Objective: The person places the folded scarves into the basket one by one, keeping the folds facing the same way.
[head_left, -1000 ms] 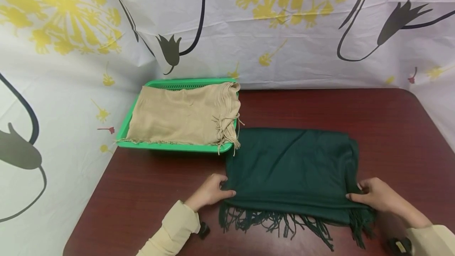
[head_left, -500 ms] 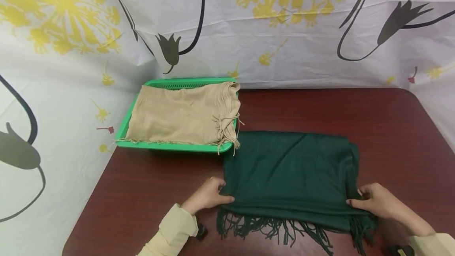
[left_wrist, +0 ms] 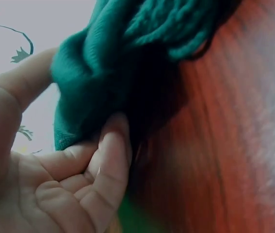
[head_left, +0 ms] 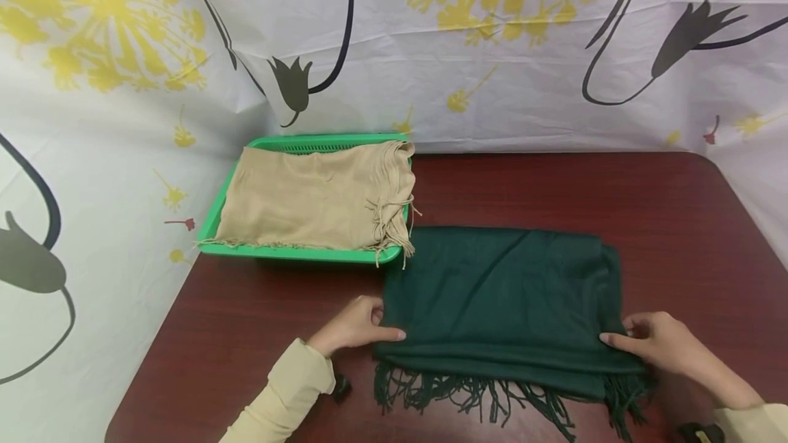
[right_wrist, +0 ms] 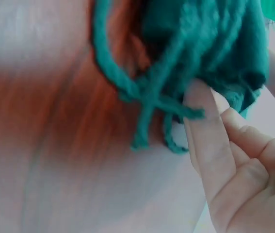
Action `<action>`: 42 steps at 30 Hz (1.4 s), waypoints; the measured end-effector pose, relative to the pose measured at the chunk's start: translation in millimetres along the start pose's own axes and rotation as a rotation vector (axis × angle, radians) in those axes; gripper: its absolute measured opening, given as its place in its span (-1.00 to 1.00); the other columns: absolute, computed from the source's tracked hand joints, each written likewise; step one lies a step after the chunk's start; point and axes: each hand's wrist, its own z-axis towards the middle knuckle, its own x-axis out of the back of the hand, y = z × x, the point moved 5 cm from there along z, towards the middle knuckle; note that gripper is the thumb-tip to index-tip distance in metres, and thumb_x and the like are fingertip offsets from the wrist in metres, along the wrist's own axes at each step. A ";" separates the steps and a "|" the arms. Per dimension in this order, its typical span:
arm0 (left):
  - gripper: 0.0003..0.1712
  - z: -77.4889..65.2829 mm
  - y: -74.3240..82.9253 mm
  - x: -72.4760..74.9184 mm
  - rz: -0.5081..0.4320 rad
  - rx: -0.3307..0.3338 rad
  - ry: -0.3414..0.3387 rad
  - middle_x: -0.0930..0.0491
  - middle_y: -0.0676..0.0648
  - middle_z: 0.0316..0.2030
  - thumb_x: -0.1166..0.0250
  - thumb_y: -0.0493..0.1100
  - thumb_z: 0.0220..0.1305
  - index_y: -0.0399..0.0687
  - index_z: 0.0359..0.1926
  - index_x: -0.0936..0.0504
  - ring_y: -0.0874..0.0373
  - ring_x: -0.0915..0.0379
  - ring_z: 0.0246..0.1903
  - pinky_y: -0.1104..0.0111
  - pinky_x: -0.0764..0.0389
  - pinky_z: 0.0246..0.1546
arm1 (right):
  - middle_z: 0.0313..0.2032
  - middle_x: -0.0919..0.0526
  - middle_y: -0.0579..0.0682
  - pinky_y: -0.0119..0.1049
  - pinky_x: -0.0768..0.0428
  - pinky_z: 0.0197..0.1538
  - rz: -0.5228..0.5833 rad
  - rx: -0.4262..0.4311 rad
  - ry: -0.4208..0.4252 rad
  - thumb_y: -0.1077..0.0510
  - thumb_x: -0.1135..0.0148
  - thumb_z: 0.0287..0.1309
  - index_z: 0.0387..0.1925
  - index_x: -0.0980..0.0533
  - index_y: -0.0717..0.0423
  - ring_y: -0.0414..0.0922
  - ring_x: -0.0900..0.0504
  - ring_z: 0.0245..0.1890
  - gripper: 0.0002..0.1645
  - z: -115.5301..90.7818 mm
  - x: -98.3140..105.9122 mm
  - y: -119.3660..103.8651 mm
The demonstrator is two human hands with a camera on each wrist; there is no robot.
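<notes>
A dark green fringed scarf (head_left: 505,292) lies folded into a rectangle on the table, its tassels toward the near side. My left hand (head_left: 353,325) pinches its left edge, thumb on top and fingers tucked beneath; the left wrist view shows the bunched cloth (left_wrist: 93,73) between thumb and fingers. On the opposite edge my right hand (head_left: 661,344) pinches the cloth the same way, thumb above. Tassels (right_wrist: 152,97) hang over the right fingertips in the right wrist view. Part of the scarf's far left corner is hidden behind a basket.
A green plastic basket (head_left: 295,253) at the back left holds a folded beige fringed scarf (head_left: 308,200), whose tassels hang over its right rim. The reddish-brown table (head_left: 542,186) extends back to a patterned white cloth wall (head_left: 492,115).
Both hands first drew the green scarf slightly toward the near side. Since then the left hand has lifted slightly and shifted a little left along with its edge. The basket stays put.
</notes>
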 end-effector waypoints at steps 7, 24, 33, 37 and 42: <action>-0.47 10.1 -1.8 9.2 0.020 0.022 0.064 -0.40 0.00 -0.61 -0.34 0.06 -0.04 -0.31 -0.24 -0.47 0.23 -0.29 -0.62 0.41 -0.38 -0.58 | -0.28 -0.57 0.28 -0.08 -0.53 -0.37 0.036 -0.046 0.004 -0.09 -0.08 0.14 -0.12 -0.41 0.55 0.10 -0.57 -0.31 -0.33 3.3 12.5 10.9; -0.26 24.0 -4.7 17.5 0.085 0.060 0.181 -0.47 -0.20 -0.22 -0.25 0.10 0.06 -0.42 0.06 -0.35 0.04 -0.41 -0.25 0.22 -0.46 -0.27 | -0.16 -0.53 0.36 -0.10 -0.53 -0.28 0.217 -0.126 -0.004 -0.14 0.07 0.22 0.13 -0.12 0.59 -0.20 -0.61 -0.37 -0.17 6.6 23.4 18.9; -0.27 27.8 5.2 18.8 0.046 0.076 0.129 -0.47 -0.22 -0.25 -0.20 0.04 0.13 -0.50 0.10 -0.30 0.08 -0.39 -0.29 0.24 -0.45 -0.29 | -0.03 -0.40 0.43 -0.28 -0.56 -0.26 0.428 -0.080 0.009 -0.04 0.04 0.24 0.13 -0.09 0.61 -0.34 -0.59 -0.33 -0.22 13.4 16.0 15.5; -0.33 30.6 6.0 18.5 0.005 0.055 0.154 -0.42 -0.16 -0.48 -0.20 -0.02 0.15 -0.53 0.06 -0.33 0.14 -0.29 -0.51 0.34 -0.36 -0.49 | 0.01 -0.37 0.41 -0.28 -0.56 -0.23 0.476 -0.092 -0.008 -0.04 0.06 0.25 0.15 -0.05 0.61 -0.42 -0.55 -0.32 -0.21 17.1 11.7 17.5; -0.35 33.3 3.5 15.3 -0.043 0.043 0.177 -0.45 -0.39 -0.13 -0.19 -0.06 0.15 -0.56 0.05 -0.33 -0.09 -0.44 -0.15 0.18 -0.48 -0.20 | 0.10 -0.23 0.46 -0.26 -0.54 -0.18 0.548 -0.119 -0.044 -0.09 0.13 0.27 0.18 0.01 0.60 -0.52 -0.47 -0.30 -0.18 19.4 5.7 19.5</action>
